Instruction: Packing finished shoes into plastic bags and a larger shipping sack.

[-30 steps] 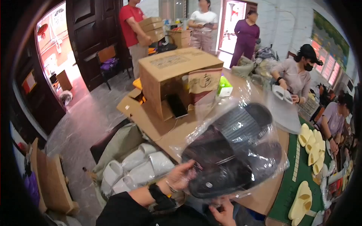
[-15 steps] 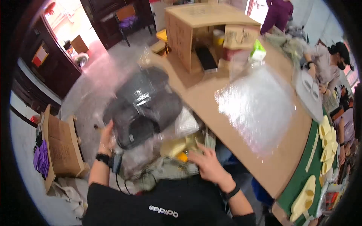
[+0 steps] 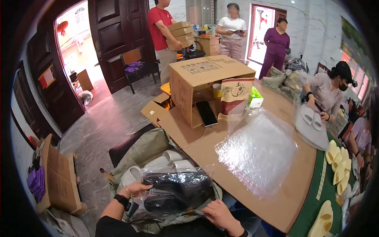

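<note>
My left hand (image 3: 137, 190) grips a clear plastic bag of black slippers (image 3: 179, 191) by its left side, thumb on top. The bag lies over the mouth of a grey-green woven sack (image 3: 148, 144), right in front of me. Inside the sack, pale grey slippers (image 3: 173, 158) show behind the bag. My right hand (image 3: 220, 214) is closed on the near right edge of the sack, close to the bag's lower right corner. Its fingertips are partly hidden.
A brown table (image 3: 252, 205) on the right bears a stack of clear bags (image 3: 256, 152), a phone (image 3: 206, 113) and an open carton (image 3: 181, 89). Yellow slippers (image 3: 321, 219) line a green strip. A co-worker (image 3: 327, 89) handles grey slippers; several people stand behind.
The bagged black slippers have come down from above onto the sack's mouth, still in my left hand. My right hand, earlier with spread fingers, has closed on the sack's edge. The view has tilted up.
</note>
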Demonstrator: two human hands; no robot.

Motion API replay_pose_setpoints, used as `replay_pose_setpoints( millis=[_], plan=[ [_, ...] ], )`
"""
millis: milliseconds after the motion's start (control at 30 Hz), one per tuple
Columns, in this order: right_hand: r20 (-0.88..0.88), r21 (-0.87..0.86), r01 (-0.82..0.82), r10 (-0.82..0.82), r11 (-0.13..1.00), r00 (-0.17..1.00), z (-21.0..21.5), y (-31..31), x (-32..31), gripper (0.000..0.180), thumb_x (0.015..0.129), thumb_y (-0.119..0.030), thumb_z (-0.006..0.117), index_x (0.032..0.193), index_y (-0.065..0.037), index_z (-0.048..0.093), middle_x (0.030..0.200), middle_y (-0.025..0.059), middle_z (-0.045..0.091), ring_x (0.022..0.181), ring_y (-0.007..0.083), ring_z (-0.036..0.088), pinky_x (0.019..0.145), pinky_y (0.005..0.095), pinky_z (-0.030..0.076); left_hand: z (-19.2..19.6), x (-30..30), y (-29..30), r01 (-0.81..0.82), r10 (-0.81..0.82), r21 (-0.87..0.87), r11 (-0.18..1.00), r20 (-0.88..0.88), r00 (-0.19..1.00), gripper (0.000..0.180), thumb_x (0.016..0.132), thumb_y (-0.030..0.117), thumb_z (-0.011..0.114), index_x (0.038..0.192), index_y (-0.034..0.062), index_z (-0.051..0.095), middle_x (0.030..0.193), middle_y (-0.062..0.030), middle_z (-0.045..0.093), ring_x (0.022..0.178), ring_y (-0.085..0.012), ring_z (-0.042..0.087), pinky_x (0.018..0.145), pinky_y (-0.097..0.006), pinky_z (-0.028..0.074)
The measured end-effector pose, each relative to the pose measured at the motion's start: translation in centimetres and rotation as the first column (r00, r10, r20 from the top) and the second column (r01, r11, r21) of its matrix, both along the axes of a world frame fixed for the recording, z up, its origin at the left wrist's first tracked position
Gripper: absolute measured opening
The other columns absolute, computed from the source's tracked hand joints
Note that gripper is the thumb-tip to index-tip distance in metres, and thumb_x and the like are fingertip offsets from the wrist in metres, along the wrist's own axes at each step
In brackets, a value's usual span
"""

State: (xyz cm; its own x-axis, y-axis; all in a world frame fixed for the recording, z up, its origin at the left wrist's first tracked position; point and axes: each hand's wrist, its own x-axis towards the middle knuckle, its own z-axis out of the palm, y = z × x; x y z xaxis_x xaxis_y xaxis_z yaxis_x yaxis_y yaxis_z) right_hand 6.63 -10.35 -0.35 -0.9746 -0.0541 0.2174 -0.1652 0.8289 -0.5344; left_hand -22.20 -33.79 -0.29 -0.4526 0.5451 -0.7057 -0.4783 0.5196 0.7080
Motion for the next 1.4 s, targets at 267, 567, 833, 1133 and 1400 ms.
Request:
replay_pose_setpoints(
  millis=[267,567,833,1133,1400],
  plan=[
    [-0.227,-0.162,-0.051,0.013,0.985,0.974,1.0,-1.0,-0.8,0.028,0.065,-0.005,0.067,0.092,-0.010,0.060,0.073,0.0028,0.048,0.075,0.0206,0.050,0.072,0.0317,0.036,-4.3,1.7,-2.5,-0.051,0.064,0.177,0.983,-0.068,0.996,0.031,0.080,0.009,0.065,0.109,0.0039,0.054,0.095,-0.0047,0.062,0.085,-0.0141,0.058,0.070,-0.029,0.048],
    [-0.209,-0.204,-0.027,-0.016,0.979,0.978,1.8,-1.3,-0.8,0.031,0.064,-0.002,0.066,0.094,-0.009,0.060,0.074,0.0038,0.050,0.075,0.0207,0.050,0.075,0.0321,0.036,-14.1,6.3,-0.2,0.452,-0.271,-0.091,0.887,-0.896,0.352,0.042,0.074,0.030,0.069,0.105,0.0039,0.059,0.112,-0.0173,0.053,0.098,-0.0314,0.051,0.087,-0.040,0.040],
    [-0.170,-0.227,-0.015,-0.024,0.974,0.985,1.1,-0.6,-0.6,0.028,0.068,-0.004,0.065,0.095,-0.009,0.060,0.075,0.0039,0.051,0.076,0.0208,0.051,0.075,0.0316,0.036,-8.0,4.1,-0.9,0.586,-0.473,0.071,0.807,-0.514,0.715,0.094,0.065,0.033,0.079,0.135,0.0009,0.025,0.131,-0.0193,0.037,0.122,-0.0287,0.038,0.101,-0.036,0.031],
    [-0.138,-0.202,-0.004,-0.024,0.979,0.990,1.5,-1.4,-0.5,0.026,0.070,-0.006,0.065,0.095,-0.008,0.059,0.076,0.0046,0.051,0.078,0.0206,0.052,0.077,0.0320,0.036,-4.2,7.3,6.1,0.762,-0.365,-0.285,0.581,-0.928,-0.069,0.066,0.078,0.021,0.065,0.135,0.0139,0.033,0.133,-0.0228,0.035,0.112,-0.0382,0.044,0.094,-0.041,0.038],
    [-0.180,-0.211,-0.038,-0.001,0.977,0.984,1.7,-0.7,-0.1,0.026,0.072,-0.007,0.062,0.097,-0.008,0.056,0.080,0.0060,0.050,0.080,0.0233,0.050,0.079,0.0335,0.036,-8.5,7.8,3.5,0.667,-0.415,-0.328,0.669,-0.909,-0.031,0.068,0.073,-0.002,0.054,0.134,0.0206,0.036,0.134,-0.0254,0.032,0.115,-0.0415,0.042,0.093,-0.041,0.040]
  ],
)
